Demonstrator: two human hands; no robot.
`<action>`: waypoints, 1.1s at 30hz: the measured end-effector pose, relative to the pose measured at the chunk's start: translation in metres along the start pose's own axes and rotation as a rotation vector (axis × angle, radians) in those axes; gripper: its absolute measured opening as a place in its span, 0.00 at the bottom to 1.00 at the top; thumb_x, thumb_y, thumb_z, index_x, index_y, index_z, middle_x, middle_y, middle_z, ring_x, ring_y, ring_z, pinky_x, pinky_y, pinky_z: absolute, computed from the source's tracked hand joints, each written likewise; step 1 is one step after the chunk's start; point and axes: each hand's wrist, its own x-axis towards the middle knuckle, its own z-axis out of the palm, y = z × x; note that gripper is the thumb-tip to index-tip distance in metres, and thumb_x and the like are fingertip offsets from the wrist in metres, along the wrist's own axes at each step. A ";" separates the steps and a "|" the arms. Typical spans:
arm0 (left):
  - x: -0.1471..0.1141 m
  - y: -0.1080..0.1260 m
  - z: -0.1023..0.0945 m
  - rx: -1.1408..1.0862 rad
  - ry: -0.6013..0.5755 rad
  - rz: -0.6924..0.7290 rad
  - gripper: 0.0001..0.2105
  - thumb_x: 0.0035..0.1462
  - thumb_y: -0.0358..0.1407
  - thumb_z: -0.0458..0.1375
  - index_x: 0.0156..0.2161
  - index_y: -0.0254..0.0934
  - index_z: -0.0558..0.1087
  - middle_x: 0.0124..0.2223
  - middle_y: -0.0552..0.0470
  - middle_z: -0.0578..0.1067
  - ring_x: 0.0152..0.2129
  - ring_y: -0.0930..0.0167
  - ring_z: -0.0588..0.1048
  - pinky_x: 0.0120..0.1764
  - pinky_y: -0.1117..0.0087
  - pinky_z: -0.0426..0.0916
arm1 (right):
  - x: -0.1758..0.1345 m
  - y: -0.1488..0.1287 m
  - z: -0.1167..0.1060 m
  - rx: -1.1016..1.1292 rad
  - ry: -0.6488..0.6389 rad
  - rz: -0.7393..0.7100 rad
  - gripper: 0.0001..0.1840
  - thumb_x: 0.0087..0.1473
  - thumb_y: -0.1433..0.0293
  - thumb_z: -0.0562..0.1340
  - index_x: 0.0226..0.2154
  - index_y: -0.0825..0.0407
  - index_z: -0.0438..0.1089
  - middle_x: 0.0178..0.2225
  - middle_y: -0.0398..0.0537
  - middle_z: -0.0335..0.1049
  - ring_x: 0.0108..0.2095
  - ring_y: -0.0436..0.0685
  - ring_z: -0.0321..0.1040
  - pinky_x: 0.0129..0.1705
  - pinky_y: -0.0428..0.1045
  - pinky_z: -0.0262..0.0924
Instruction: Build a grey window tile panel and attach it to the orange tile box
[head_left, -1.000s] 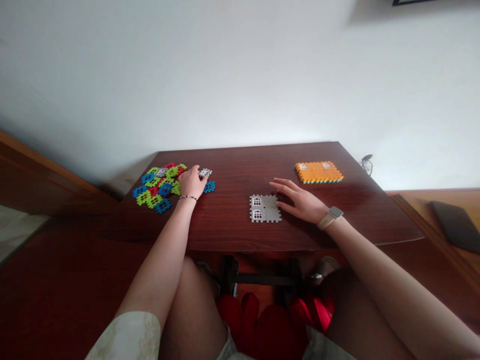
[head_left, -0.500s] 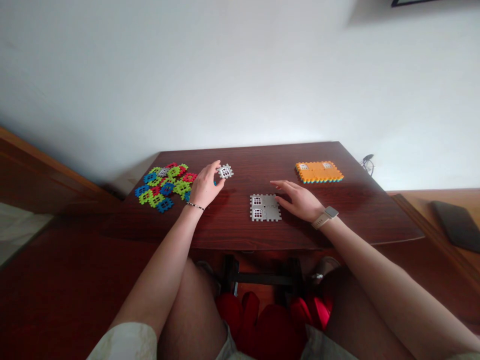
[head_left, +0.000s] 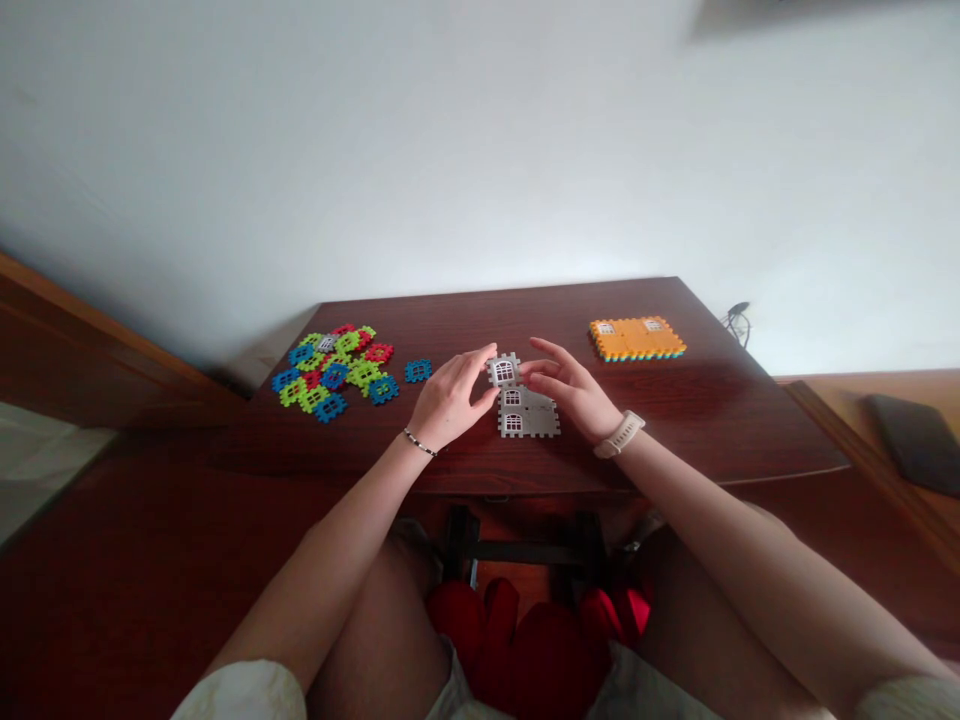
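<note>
A grey window tile (head_left: 504, 370) with a white window frame and notched edges is pinched at its left side between the thumb and fingers of my left hand (head_left: 448, 400). My right hand (head_left: 571, 392) comes in from the other side with fingers apart. Its fingertips are at the tile's right edge; whether they touch it, I cannot tell. Just below the held tile lies a flat grey panel (head_left: 540, 420) of joined tiles, two windows down its left side. The held tile's lower edge meets or overlaps the panel's upper left edge in view.
Red, green and blue notched tiles (head_left: 334, 375) are heaped at the table's left. A blue tile (head_left: 418, 371) lies apart, left of my left hand. On the right sits a stack of joined panels (head_left: 637, 340), orange on top. The wall (head_left: 480, 150) rises behind the table (head_left: 465, 320).
My left hand has brought the grey window tile right, to the panel's upper left edge. My right hand has moved left toward that tile. The lone blue tile is now uncovered.
</note>
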 end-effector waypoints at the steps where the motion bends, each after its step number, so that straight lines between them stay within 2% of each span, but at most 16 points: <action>1: 0.000 0.001 0.002 -0.001 -0.003 0.011 0.34 0.67 0.29 0.65 0.73 0.43 0.59 0.61 0.43 0.80 0.52 0.62 0.82 0.59 0.54 0.80 | 0.000 0.000 0.001 0.029 0.015 0.023 0.37 0.61 0.61 0.74 0.68 0.43 0.65 0.51 0.50 0.81 0.53 0.62 0.78 0.64 0.64 0.69; 5: 0.002 0.005 0.007 0.000 -0.025 0.036 0.34 0.68 0.30 0.65 0.74 0.43 0.58 0.61 0.42 0.80 0.53 0.62 0.82 0.58 0.53 0.80 | -0.001 -0.001 0.003 0.100 0.031 0.112 0.32 0.59 0.59 0.75 0.64 0.43 0.72 0.50 0.49 0.81 0.52 0.61 0.78 0.60 0.60 0.71; 8: 0.004 0.008 0.010 -0.007 -0.029 0.047 0.34 0.68 0.30 0.65 0.74 0.43 0.58 0.62 0.42 0.79 0.54 0.61 0.82 0.59 0.53 0.80 | -0.001 -0.002 0.003 0.136 0.004 0.136 0.29 0.59 0.59 0.74 0.61 0.42 0.74 0.51 0.49 0.81 0.52 0.62 0.78 0.60 0.60 0.71; 15: 0.008 0.014 0.011 -0.017 -0.043 0.046 0.34 0.69 0.31 0.64 0.75 0.43 0.57 0.63 0.42 0.79 0.55 0.61 0.82 0.60 0.52 0.80 | -0.003 -0.004 0.004 0.143 -0.020 0.094 0.28 0.58 0.59 0.75 0.60 0.43 0.75 0.54 0.50 0.81 0.54 0.62 0.78 0.62 0.61 0.70; 19: 0.009 0.017 0.014 -0.024 -0.046 0.059 0.34 0.68 0.30 0.64 0.75 0.44 0.57 0.62 0.43 0.80 0.54 0.61 0.82 0.59 0.52 0.80 | -0.005 -0.006 0.004 0.151 -0.024 0.076 0.29 0.58 0.59 0.76 0.59 0.43 0.75 0.52 0.49 0.82 0.53 0.62 0.78 0.62 0.61 0.70; 25: 0.010 0.021 0.018 -0.025 -0.055 0.076 0.34 0.69 0.31 0.64 0.75 0.44 0.57 0.63 0.42 0.79 0.58 0.59 0.81 0.61 0.51 0.79 | -0.011 -0.011 0.002 0.167 -0.042 0.083 0.27 0.57 0.59 0.76 0.58 0.43 0.76 0.51 0.49 0.83 0.55 0.63 0.78 0.63 0.61 0.69; 33: 0.012 0.027 0.018 -0.020 -0.056 0.078 0.34 0.70 0.31 0.63 0.75 0.44 0.57 0.63 0.42 0.79 0.56 0.59 0.82 0.60 0.51 0.79 | -0.016 -0.010 -0.011 0.097 0.062 0.158 0.24 0.58 0.58 0.75 0.56 0.44 0.77 0.52 0.51 0.83 0.54 0.62 0.79 0.56 0.59 0.73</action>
